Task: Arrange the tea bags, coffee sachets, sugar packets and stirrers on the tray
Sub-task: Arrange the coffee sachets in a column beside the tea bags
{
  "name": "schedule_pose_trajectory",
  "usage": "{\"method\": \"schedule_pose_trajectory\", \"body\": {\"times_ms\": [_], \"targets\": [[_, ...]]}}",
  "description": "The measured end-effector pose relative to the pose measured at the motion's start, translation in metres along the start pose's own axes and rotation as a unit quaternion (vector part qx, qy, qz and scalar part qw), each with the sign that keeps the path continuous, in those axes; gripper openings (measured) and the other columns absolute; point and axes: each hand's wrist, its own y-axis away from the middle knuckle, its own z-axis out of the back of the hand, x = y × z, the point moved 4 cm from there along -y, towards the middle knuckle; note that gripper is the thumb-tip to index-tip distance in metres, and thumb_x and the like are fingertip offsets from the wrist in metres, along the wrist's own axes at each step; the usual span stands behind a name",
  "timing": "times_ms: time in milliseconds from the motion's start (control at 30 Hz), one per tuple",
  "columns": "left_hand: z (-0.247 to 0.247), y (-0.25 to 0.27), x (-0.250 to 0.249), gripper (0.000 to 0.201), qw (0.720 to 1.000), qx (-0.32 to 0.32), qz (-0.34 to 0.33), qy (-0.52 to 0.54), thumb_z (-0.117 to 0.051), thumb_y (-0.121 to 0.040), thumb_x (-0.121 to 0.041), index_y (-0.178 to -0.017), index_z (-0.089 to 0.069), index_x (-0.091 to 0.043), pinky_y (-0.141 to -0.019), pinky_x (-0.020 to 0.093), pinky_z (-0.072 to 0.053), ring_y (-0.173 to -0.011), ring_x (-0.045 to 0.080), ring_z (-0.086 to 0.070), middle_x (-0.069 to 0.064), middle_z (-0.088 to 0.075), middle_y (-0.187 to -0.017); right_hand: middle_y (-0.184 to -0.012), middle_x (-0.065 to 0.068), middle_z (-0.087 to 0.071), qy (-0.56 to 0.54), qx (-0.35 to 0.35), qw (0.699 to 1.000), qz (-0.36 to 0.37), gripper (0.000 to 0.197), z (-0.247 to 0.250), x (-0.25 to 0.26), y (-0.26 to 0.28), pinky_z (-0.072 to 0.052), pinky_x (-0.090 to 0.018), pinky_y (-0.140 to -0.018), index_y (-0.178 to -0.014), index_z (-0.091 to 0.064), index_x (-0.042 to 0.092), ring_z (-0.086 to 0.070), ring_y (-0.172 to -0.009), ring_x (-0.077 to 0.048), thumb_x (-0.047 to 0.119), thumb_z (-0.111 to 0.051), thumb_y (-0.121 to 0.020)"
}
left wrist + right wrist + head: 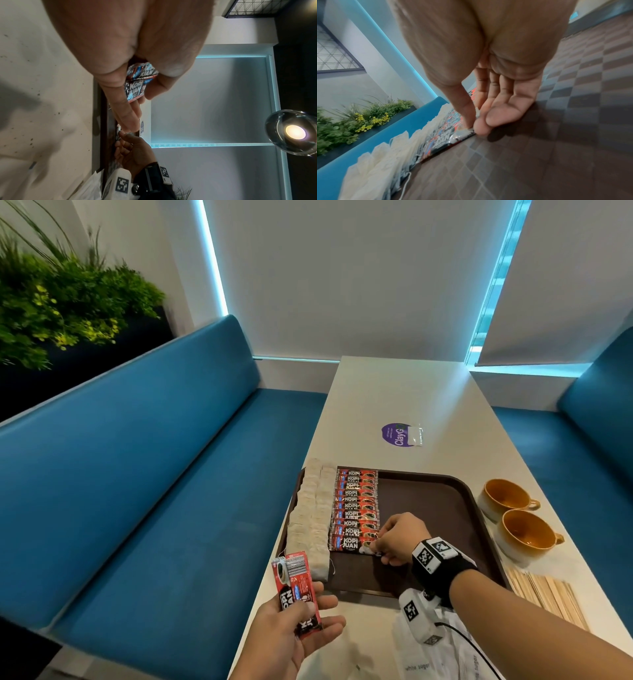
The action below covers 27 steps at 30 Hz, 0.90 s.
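A brown tray [431, 501] lies on the table. Along its left side run two rows of white tea bags [310, 522], and beside them a column of several red coffee sachets [356, 501]. My right hand [394, 537] pinches the right end of the nearest sachet in that column [464, 133] between thumb and fingertip, low over the tray. My left hand [305, 625] is held above the table's near edge, gripping a few more red coffee sachets [296, 590], which also show in the left wrist view [139, 82]. White sugar packets [431, 655] lie under my right forearm.
Two orange cups [513, 508] stand right of the tray. A pile of wooden stirrers [548, 594] lies at the near right. A purple sticker [394, 434] and a small clear wrapper [416, 435] are farther up the table. Blue benches flank it.
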Motion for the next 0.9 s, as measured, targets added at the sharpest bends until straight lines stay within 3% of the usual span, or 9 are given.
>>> {"method": "schedule_pose_trajectory", "body": {"times_ms": [267, 433, 567, 667, 767, 900], "targets": [[-0.001, 0.000, 0.001, 0.022, 1.000, -0.004, 0.009, -0.005, -0.051, -0.097, 0.011, -0.115, -0.063, 0.007, -0.076, 0.053, -0.062, -0.090, 0.054, -0.071, 0.031, -0.073, -0.098, -0.085, -0.015, -0.076, -0.017, -0.018, 1.000, 0.001, 0.038, 0.001, -0.003, -0.001, -0.057, -0.029, -0.050, -0.102, -0.057, 0.011, -0.073, -0.056, -0.023, 0.003, -0.085, -0.077], [-0.002, -0.001, 0.002, 0.023, 1.000, 0.001, 0.005, 0.003, -0.050, -0.096, 0.012, -0.115, -0.063, 0.008, -0.075, 0.053, -0.062, -0.089, 0.055, -0.070, 0.032, -0.072, -0.098, -0.088, -0.017, -0.075, -0.023, -0.014, 1.000, -0.003, 0.026, 0.001, -0.002, -0.003, -0.057, -0.030, -0.050, -0.100, -0.059, 0.010, -0.072, -0.055, -0.025, 0.009, -0.079, -0.085], [-0.001, -0.001, 0.001, 0.031, 1.000, 0.011, 0.001, 0.022, -0.041, -0.095, 0.019, -0.114, -0.063, 0.010, -0.073, 0.054, -0.062, -0.090, 0.056, -0.070, 0.032, -0.072, -0.100, -0.086, -0.017, -0.072, -0.048, -0.006, 0.999, 0.002, 0.018, 0.003, -0.001, 0.003, -0.060, -0.033, -0.055, -0.102, -0.058, 0.010, -0.069, -0.052, -0.026, 0.012, -0.072, -0.091], [-0.005, 0.002, -0.001, 0.036, 0.999, 0.024, -0.013, 0.029, -0.033, -0.096, 0.019, -0.113, -0.064, 0.012, -0.072, 0.054, -0.062, -0.090, 0.056, -0.070, 0.034, -0.071, -0.102, -0.086, -0.012, -0.073, -0.025, -0.016, 0.996, 0.083, 0.014, 0.008, 0.008, 0.022, -0.058, -0.030, -0.053, -0.098, -0.063, 0.013, -0.067, -0.053, -0.019, 0.017, -0.073, -0.090], [-0.011, 0.004, -0.002, 0.034, 0.998, 0.029, -0.046, 0.018, -0.034, -0.097, 0.020, -0.108, -0.065, 0.012, -0.065, 0.046, -0.064, -0.083, 0.055, -0.071, 0.033, -0.072, -0.097, -0.084, -0.009, -0.073, -0.006, 0.017, 0.979, 0.201, 0.012, 0.011, 0.027, 0.062, -0.060, -0.031, -0.059, -0.093, -0.068, 0.016, -0.067, -0.056, -0.014, 0.025, -0.076, -0.090], [-0.022, 0.010, -0.002, 0.019, 0.997, 0.024, -0.075, -0.022, -0.048, -0.095, 0.018, -0.106, -0.063, 0.015, -0.057, 0.037, -0.063, -0.075, 0.053, -0.071, 0.030, -0.073, -0.087, -0.097, -0.009, -0.075, -0.090, 0.101, 0.955, 0.266, 0.030, 0.014, 0.042, 0.120, -0.057, -0.029, -0.060, -0.106, -0.070, 0.020, -0.070, -0.065, -0.021, 0.041, -0.079, -0.087]]}}
